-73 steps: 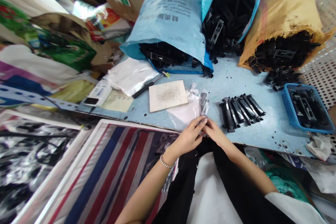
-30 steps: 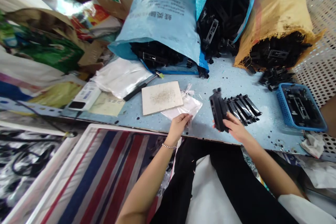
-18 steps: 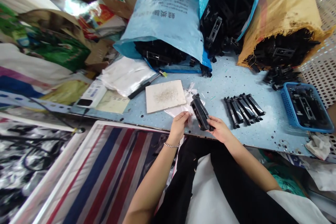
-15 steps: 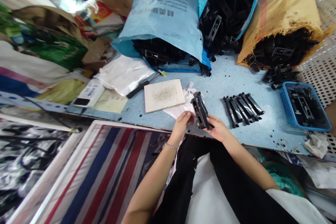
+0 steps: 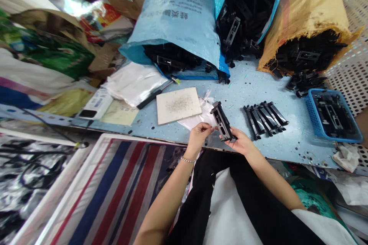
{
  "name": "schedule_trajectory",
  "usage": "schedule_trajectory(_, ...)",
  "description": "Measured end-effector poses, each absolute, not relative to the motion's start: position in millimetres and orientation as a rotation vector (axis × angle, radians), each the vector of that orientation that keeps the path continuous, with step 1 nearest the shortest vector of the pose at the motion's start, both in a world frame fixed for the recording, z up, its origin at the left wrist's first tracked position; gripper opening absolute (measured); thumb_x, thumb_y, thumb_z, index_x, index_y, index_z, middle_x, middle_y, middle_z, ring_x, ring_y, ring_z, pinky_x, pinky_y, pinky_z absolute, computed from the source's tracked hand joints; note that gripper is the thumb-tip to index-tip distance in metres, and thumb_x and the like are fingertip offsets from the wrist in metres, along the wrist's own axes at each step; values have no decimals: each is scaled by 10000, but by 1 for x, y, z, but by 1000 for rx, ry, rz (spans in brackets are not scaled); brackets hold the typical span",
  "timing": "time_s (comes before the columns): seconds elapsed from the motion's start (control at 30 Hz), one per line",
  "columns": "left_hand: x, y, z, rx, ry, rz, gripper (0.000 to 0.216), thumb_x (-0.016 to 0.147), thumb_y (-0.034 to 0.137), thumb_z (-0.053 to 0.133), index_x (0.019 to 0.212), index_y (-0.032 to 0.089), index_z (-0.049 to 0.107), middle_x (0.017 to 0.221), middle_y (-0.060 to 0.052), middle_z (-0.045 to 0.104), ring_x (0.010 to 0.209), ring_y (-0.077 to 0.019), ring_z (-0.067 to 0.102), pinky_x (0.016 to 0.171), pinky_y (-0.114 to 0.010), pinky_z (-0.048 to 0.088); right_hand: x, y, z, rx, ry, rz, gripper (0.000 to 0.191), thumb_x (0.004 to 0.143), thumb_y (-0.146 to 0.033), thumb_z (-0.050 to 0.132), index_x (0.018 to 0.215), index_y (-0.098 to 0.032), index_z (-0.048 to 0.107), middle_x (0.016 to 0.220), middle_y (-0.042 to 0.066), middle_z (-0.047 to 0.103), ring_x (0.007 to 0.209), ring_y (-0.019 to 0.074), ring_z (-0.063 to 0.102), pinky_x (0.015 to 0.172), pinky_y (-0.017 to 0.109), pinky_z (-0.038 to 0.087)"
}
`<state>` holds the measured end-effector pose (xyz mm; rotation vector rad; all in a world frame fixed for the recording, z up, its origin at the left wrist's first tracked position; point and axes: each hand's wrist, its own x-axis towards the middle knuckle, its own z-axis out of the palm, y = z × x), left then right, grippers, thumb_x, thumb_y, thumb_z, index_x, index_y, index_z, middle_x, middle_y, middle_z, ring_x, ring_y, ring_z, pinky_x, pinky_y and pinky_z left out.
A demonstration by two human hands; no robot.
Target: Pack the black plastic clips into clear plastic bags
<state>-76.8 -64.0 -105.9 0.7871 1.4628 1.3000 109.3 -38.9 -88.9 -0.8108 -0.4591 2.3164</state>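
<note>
My right hand [image 5: 240,142] grips a long black plastic part [image 5: 221,121] by its near end, tilted up over the table's front edge. My left hand [image 5: 199,135] pinches the edge of a clear plastic bag [image 5: 202,115] that lies on the pale blue table [image 5: 253,88], just left of the part. A row of several similar black parts [image 5: 266,118] lies on the table to the right of my right hand.
A square grey board [image 5: 178,105] lies beside the bags. Behind stand a blue sack [image 5: 184,19] and a yellow sack [image 5: 310,19] full of black parts. A blue basket [image 5: 313,116] holds more parts at right. A striped sack [image 5: 115,195] sits below left.
My right hand reached to the row of black parts, took one and brought it left beside the bag. My left hand stayed at the bag and now pinches its edge.
</note>
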Motion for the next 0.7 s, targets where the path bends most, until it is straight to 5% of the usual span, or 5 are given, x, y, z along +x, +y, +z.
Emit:
schedule_trajectory(0.17, -76, -63, -100, 854, 1489, 1245, 268, 558, 246, 781, 632, 185, 532, 642, 51, 549, 594, -98, 486, 579, -224, 399, 99, -38, -94, -809, -517, 2335, 180, 782, -221, 758, 927, -138, 691, 828, 48, 746, 719, 159, 722, 665, 238, 590)
schedule_trajectory(0.3, -90, -66, -97, 814, 1371, 1342, 274, 685, 330, 756, 740, 184, 531, 690, 30, 576, 604, -99, 538, 585, -220, 438, 110, -30, -99, -866, -491, 2233, 166, 795, -233, 747, 915, -132, 691, 828, 60, 740, 718, 163, 723, 614, 227, 588)
schedule_trajectory(0.43, -103, -72, -98, 1422, 1594, 1334, 30, 845, 190, 570, 833, 192, 597, 962, -72, 691, 914, -193, 658, 804, -337, 548, 124, -22, -100, -918, -474, 2146, 164, 773, -207, 755, 902, -125, 696, 835, 72, 740, 725, 166, 725, 597, 215, 583)
schedule_trajectory(0.53, -100, -74, -100, 1911, 1633, 1070, 271, 863, 73, 456, 929, 189, 691, 1098, -110, 689, 1079, -232, 645, 984, -415, 524, 137, -26, -91, -961, -467, 2069, 143, 774, -196, 749, 898, -141, 705, 844, 58, 744, 748, 159, 724, 582, 194, 564)
schedule_trajectory(0.7, -74, -71, -105, 1887, 1545, 981, 403, 876, 104, 501, 1245, 191, 637, 1261, -122, 639, 1055, -212, 669, 924, -371, 573, 172, -72, -64, -944, -510, 2190, 235, 832, -339, 689, 965, -149, 722, 864, 91, 751, 709, 180, 705, 570, 250, 560)
